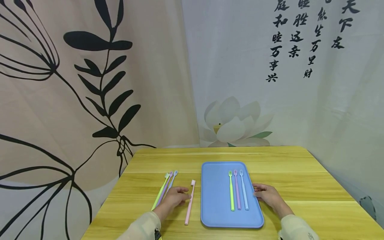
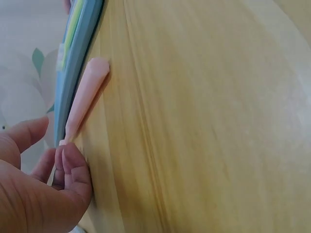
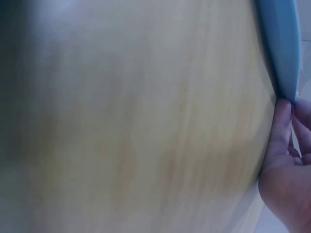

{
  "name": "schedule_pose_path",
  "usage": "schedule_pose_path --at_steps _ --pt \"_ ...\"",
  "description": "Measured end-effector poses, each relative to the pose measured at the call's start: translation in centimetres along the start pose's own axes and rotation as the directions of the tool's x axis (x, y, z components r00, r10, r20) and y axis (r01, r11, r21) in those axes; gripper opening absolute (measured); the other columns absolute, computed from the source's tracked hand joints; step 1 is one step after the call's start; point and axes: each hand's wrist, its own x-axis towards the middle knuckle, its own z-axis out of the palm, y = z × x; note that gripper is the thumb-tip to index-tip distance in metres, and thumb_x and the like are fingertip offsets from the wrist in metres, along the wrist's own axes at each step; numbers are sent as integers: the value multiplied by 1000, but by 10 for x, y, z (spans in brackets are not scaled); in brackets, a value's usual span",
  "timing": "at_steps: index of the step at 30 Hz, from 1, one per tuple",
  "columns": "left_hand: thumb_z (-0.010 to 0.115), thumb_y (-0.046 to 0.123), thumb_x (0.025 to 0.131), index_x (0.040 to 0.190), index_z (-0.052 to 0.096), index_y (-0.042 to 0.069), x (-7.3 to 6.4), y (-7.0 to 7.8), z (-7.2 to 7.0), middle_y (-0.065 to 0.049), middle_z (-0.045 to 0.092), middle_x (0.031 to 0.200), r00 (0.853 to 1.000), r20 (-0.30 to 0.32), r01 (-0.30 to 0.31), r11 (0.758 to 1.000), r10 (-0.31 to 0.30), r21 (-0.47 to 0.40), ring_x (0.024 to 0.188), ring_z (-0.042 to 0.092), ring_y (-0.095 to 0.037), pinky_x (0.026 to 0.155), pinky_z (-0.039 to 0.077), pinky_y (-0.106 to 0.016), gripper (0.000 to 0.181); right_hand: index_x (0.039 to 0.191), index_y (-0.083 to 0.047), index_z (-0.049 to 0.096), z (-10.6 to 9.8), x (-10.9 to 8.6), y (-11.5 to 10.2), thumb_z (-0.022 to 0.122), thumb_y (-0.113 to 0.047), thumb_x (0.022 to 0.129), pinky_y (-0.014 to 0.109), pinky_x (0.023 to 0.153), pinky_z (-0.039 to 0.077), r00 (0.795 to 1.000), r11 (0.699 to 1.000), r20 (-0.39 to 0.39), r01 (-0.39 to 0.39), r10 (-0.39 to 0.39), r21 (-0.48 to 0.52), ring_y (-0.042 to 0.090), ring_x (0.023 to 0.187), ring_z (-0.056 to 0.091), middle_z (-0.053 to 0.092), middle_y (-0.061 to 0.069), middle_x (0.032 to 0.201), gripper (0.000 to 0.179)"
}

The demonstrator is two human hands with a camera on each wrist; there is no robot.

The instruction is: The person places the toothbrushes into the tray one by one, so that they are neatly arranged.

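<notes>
A pink toothbrush [image 1: 190,203] lies on the wooden table left of the blue tray [image 1: 216,213]. My left hand [image 1: 175,198] is over its upper part, fingertips right at the neck; in the left wrist view, thumb and fingers stand apart and the pink handle [image 2: 88,90] points away from them. My right hand [image 1: 268,195] holds the tray's right edge, with thumb and fingers meeting at the rim [image 3: 286,73] in the right wrist view. On the tray lie a green toothbrush [image 1: 231,193], a purple toothbrush [image 1: 237,191] and a blue toothbrush [image 1: 244,191], side by side.
To the left, another green toothbrush [image 1: 161,191], purple toothbrush [image 1: 166,186] and blue toothbrush [image 1: 172,178] lie slanted close together, partly behind my left hand and forearm. The wooden table [image 1: 315,186] ends at a printed curtain [image 1: 162,83].
</notes>
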Motion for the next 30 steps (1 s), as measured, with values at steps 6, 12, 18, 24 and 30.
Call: schedule_pose_path --at_steps 6,12,18,24,30 --pt "75 0 81 116 62 -11 -1 -1 3 -11 65 95 1000 12 19 1000 -19 -13 75 60 -18 68 55 -32 38 135 13 52 0 1 1 62 6 88 35 80 57 1000 1000 1 -1 1 2 21 97 60 61 19 110 48" --pt "73 -7 79 111 62 -15 0 -8 5 -16 66 98 1000 7 -17 1000 17 -24 77 61 -16 68 56 -32 35 135 13 52 1 0 -1 62 6 90 37 81 57 1000 1000 -11 -13 13 3 24 98 62 60 21 112 47" --pt "75 -6 79 108 65 -14 1 -10 6 -10 63 90 1000 13 -26 1000 26 18 74 59 -15 67 56 -30 32 136 13 51 0 -1 -2 61 6 90 37 81 57 999 999 -9 -32 32 2 24 98 62 59 23 114 47" --pt "75 -6 77 106 67 -13 1 -11 7 -8 61 87 999 13 -33 998 33 49 74 59 -15 67 57 -30 32 135 14 51 0 -1 -2 62 6 89 38 81 57 1000 1000 -9 -17 17 -7 25 99 62 60 23 114 47" --pt "75 -6 75 104 68 -12 3 -14 8 -7 61 86 998 4 -56 996 56 73 72 60 -14 66 57 -30 31 133 14 53 0 -1 -2 62 6 88 37 81 57 1000 1000 -15 2 -2 -15 25 100 61 62 22 113 47"
